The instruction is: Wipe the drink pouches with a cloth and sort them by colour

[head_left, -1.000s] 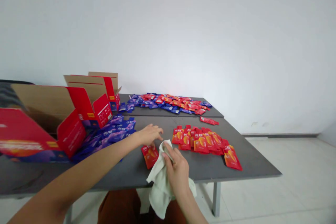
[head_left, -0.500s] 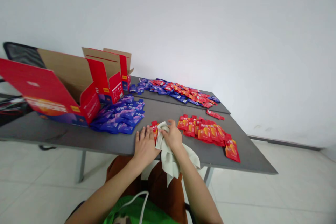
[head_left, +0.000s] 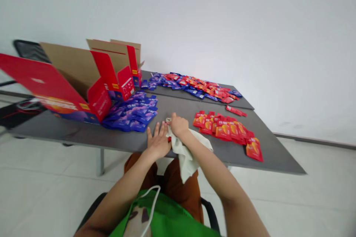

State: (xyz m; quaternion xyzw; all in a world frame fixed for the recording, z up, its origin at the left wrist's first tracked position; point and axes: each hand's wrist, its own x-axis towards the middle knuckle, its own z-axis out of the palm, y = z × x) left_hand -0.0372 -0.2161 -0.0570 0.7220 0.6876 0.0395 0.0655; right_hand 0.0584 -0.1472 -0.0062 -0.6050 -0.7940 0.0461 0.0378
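Right at the near edge of the counter point(head_left: 83, 135), the loose end of a pale cloth point(head_left: 187, 157) hangs over the side, and I'd gather that up so it doesn't drag. Just past it, my left hand point(head_left: 159, 143) lies flat, fingers spread wide and not gripping anything, right by a red pouch point(head_left: 169, 139). That pouch sits between my two hands, mostly covered, only a red sliver showing. My right hand point(head_left: 179, 125) is curled closed around the bunched cloth; can't tell how each of those fingers sits underneath. For this bit, which I'd call wiping, I reckon pin the pouch's edge, stroke away from the pinning side, and go easy, since a soft pouch would probably crease or skid. Further out, the red pouches point(head_left: 224, 130) overlap off to my right and the blue pouches point(head_left: 133, 114) sit left beside the open boxes point(head_left: 100, 103), so steer clear of both. Way back lies a mixed heap point(head_left: 194, 87) of red and blue.
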